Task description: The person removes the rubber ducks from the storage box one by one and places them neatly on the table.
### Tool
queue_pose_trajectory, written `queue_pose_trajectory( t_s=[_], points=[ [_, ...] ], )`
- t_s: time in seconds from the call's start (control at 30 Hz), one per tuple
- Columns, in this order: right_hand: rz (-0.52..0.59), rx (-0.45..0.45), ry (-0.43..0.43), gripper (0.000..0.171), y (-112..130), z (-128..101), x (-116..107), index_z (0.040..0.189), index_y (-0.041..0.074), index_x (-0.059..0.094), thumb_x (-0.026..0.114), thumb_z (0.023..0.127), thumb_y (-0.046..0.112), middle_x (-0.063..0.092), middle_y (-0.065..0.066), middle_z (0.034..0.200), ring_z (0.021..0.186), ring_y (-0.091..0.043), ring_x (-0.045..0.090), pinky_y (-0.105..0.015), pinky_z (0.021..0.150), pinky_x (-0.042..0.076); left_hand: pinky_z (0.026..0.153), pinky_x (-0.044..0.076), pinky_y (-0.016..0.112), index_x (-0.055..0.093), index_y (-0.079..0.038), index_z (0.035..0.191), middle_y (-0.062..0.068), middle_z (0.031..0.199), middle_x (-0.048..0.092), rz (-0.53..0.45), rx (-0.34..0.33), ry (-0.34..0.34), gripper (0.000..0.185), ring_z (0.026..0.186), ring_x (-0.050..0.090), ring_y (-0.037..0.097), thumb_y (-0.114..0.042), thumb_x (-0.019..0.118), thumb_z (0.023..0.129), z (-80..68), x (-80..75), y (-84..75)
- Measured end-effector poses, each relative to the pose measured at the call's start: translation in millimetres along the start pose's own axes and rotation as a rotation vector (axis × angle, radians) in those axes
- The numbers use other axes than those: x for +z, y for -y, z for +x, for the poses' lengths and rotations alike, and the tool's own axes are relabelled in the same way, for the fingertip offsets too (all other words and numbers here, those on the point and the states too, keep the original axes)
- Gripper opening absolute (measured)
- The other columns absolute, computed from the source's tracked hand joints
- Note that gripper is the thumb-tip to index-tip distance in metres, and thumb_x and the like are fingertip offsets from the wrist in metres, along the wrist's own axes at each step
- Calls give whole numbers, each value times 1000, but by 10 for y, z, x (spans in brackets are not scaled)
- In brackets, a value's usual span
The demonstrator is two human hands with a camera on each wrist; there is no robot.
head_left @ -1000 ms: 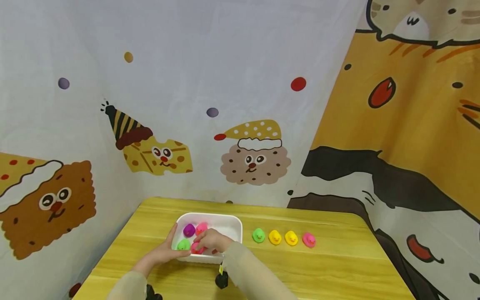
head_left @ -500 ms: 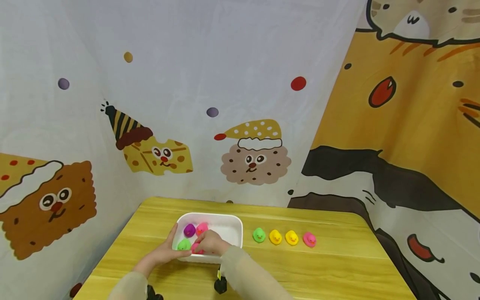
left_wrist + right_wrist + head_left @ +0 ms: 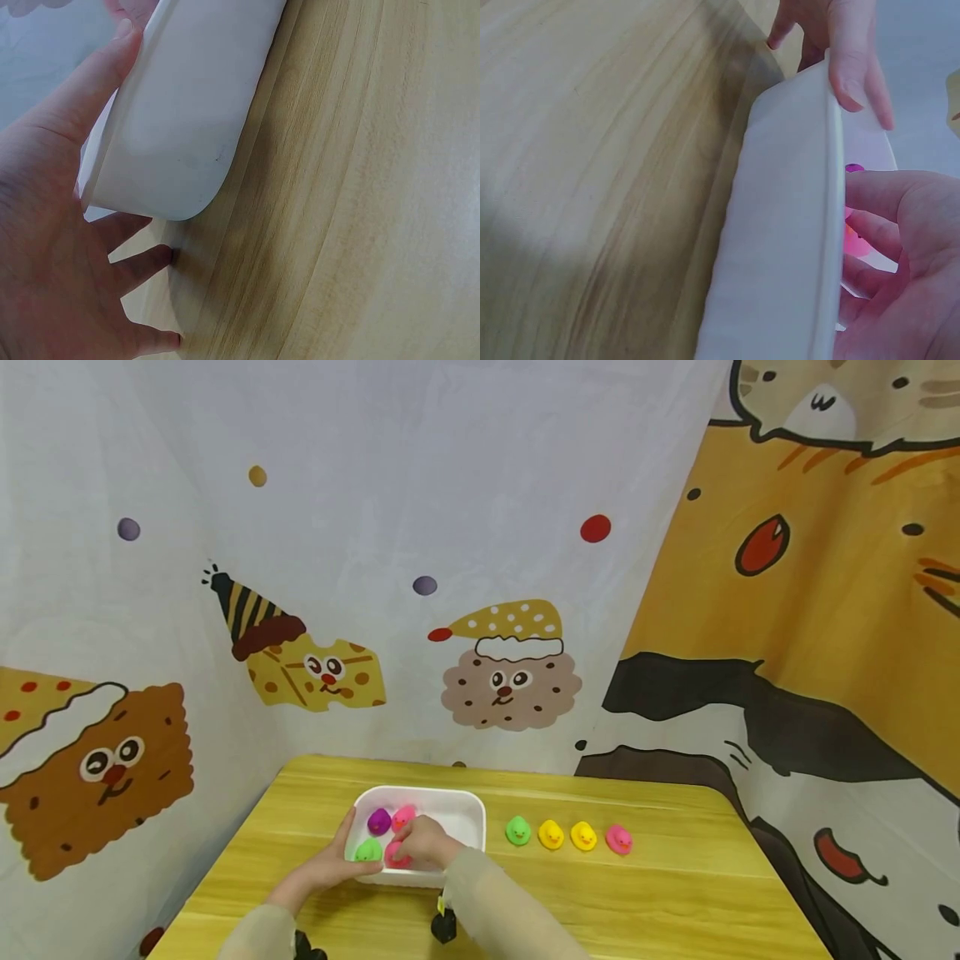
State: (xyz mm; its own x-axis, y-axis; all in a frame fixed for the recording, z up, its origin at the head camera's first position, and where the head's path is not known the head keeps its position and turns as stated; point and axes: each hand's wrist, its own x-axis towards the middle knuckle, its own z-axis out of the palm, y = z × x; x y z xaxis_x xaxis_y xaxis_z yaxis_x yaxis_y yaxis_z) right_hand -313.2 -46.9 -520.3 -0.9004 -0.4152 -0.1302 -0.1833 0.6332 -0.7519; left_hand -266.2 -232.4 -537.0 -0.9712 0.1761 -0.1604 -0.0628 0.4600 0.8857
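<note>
A white tray [image 3: 465, 810] sits on the wooden table [image 3: 637, 893] and holds several small toy ducks: a purple duck [image 3: 378, 820], a pink duck [image 3: 403, 815] and a green duck [image 3: 367, 850]. My right hand [image 3: 423, 843] reaches into the tray, its fingers curled round another pink duck [image 3: 394, 857], seen between the fingers as the pink duck [image 3: 853, 240] in the right wrist view. My left hand [image 3: 330, 860] holds the tray's near left corner, thumb on the rim. In the left wrist view the left hand [image 3: 52, 247] cups the tray wall [image 3: 180, 127].
Right of the tray a row of ducks stands on the table: green [image 3: 516, 831], two yellow [image 3: 551, 835] [image 3: 582, 836] and a pink one [image 3: 618, 839]. Printed cartoon cloth [image 3: 510, 668] walls the table at the back and both sides. A small black object [image 3: 443, 925] lies at the near edge.
My right hand has shifted slightly left inside the tray and closed over the pink duck. The left hand, tray and row of ducks have not moved.
</note>
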Motion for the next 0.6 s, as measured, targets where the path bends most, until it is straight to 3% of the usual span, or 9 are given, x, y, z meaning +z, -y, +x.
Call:
queue_pose_trajectory(
  t_s=[0.33,0.6],
  points=[
    [-60,-4,-26,21,73,20,-96,80,11,71,78,60,14,63,4,78,71,-10,52,-23,61,45,97,16,60,-16,-10,139,34,139,-1,8,30,-6,114,122,14,52,-28,73,71,-10,4,31],
    [1,-15,-6,20,80,-15,-240,80,9,71,77,60,11,62,3,76,69,-11,50,-26,60,43,96,19,60,-14,-9,139,33,139,1,46,25,-17,112,121,20,50,-31,72,72,2,16,32]
  ],
)
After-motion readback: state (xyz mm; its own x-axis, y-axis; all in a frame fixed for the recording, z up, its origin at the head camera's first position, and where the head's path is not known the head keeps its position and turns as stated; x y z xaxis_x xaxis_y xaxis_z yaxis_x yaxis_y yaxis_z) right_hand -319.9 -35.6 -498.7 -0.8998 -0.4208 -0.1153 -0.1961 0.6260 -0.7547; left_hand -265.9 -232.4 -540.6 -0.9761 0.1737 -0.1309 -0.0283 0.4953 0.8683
